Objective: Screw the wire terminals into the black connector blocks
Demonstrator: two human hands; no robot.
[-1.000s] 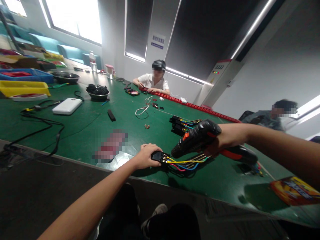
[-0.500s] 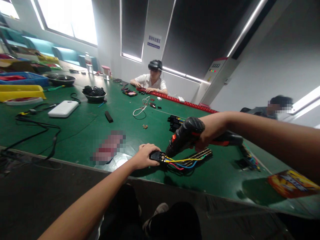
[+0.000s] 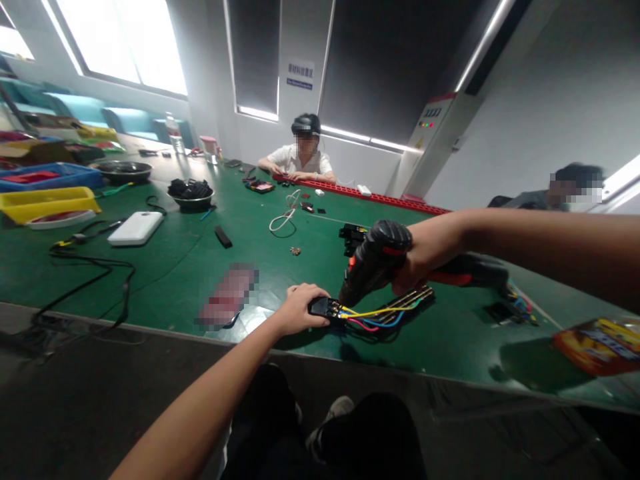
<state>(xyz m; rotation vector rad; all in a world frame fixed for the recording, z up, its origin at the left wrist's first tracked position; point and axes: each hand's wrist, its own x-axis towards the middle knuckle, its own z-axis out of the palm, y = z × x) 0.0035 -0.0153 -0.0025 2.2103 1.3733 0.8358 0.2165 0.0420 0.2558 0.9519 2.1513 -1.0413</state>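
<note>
My left hand (image 3: 303,309) grips a black plug housing (image 3: 320,307) on the green table. Yellow, blue and red wires (image 3: 381,313) run from its right end beside a strip with brass-coloured lines (image 3: 423,297). My right hand (image 3: 420,257) is closed round the handle of a black and orange power drill (image 3: 375,257). The drill points down, its tip by the wired end of the housing; whether they touch cannot be made out. Black parts (image 3: 351,239) lie behind the drill.
A phone (image 3: 230,295), a white power bank (image 3: 136,229), a bowl of black parts (image 3: 190,193) and small brass pieces (image 3: 295,251) lie leftward and ahead. A bottle (image 3: 595,350) lies at right. A person (image 3: 303,157) sits opposite, by a red rail (image 3: 380,197).
The view has shifted slightly. The drill stays at the housing's wired end in my right hand, and my left hand keeps its grip.
</note>
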